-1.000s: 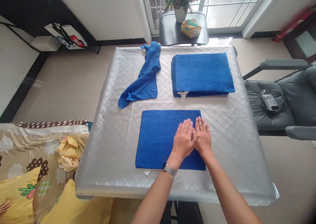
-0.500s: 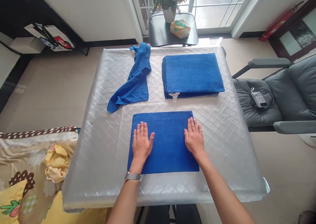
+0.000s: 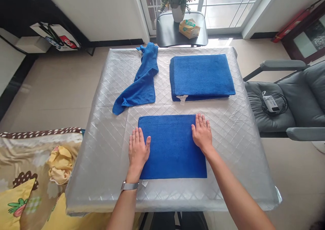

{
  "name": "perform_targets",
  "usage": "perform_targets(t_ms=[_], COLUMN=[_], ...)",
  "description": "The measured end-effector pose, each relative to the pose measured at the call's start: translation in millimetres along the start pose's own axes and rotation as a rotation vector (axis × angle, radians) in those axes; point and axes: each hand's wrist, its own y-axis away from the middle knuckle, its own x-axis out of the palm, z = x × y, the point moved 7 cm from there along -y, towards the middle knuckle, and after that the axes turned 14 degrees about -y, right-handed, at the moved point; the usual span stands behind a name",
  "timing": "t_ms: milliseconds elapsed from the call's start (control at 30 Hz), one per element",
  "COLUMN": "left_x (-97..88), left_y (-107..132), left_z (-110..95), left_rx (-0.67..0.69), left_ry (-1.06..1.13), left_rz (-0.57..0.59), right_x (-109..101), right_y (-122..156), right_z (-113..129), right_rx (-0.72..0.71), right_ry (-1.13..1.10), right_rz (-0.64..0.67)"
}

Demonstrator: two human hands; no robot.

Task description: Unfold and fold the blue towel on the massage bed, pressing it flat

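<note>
1. Head view: towel (image 3: 172, 147) is laid folded flat at the table's (image 3: 236, 138) near centre.
2. Left hand (image 3: 137, 150) is pressed flat, fingers together, on its left edge.
3. Right hand (image 3: 202, 133) is laid flat, fingers slightly spread, on its right edge.
4. Stack (image 3: 201, 75) and crumpled cloth (image 3: 142, 84) are seen behind.

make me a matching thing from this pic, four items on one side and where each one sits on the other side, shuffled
Items:
1. left hand
2. right hand
3. crumpled towel
4. folded towel stack

Places:
A. far right part of the table, edges squared
B. flat on the left edge of the near towel
C. far left part of the table, lying loose
D. flat on the near towel's far right corner

Pairs: 1-B, 2-D, 3-C, 4-A
</note>
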Motion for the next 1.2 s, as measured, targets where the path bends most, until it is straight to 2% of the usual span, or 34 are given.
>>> perform_targets(t_ms=[67, 100, 167, 267, 333, 367, 433, 500, 600, 667, 867, 933, 1033, 1200], left_x=[-7.3, -10.6, -15.6, -19.2, -18.5, -16.5, -10.2, -3.5, 2.3, 4.2, 7.4, 8.0, 8.9, 9.6], left_y=[-3.1, -5.3, -10.6, -15.5, -18.1, -20.2, -25.2, -28.9, -33.6, -38.8, -55.7, -57.6, -57.7, -57.4], left_z=[-19.3, -36.9, -87.2, -177.6, -221.8, -235.2, -245.1, -238.4, -207.7, -175.9, -58.3, -31.2, -15.8, -20.2], left_rx=[-0.019, 0.005, 0.132, 0.44, 0.566, 0.586, 0.566, 0.543, 0.525, 0.483, 0.245, 0.187, 0.159, 0.151], left_ry=[0.03, 0.054, 0.107, 0.17, 0.195, 0.199, 0.19, 0.163, 0.109, 0.077, 0.0, -0.01, -0.021, -0.036], left_rz=[-0.043, -0.06, -0.073, -0.056, -0.041, -0.03, -0.003, 0.015, 0.022, 0.038, 0.049, 0.033, 0.031, 0.029], right_x=[0.5, 0.5, 0.1, 0.1, 1.4, 2.2, 3.3, 2.3, 0.2, -0.4, -0.1, 0.1, -0.6, -8.4], right_y=[0.6, 1.2, 2.2, 3.5, 4.7, 5.2, 5.6, 4.8, 2.6, 1.7, 1.3, 0.6, 0.4, 11.7], right_z=[-0.3, -0.1, 0.0, -1.1, -1.9, -2.3, -3.3, -4.2, -2.5, -0.7, -1.3, -2.0, -1.1, 7.8], right_rx=[0.002, 0.005, 0.007, -0.014, -0.051, -0.068, -0.081, -0.06, -0.029, -0.019, -0.009, -0.01, -0.009, -0.025], right_ry=[0.002, 0.004, 0.009, 0.032, 0.059, 0.071, 0.077, 0.064, 0.031, 0.021, 0.017, 0.02, 0.035, 0.059], right_rz=[0.001, 0.001, 0.002, 0.005, 0.016, 0.023, 0.026, 0.007, -0.014, -0.011, -0.013, -0.01, 0.008, -0.025])
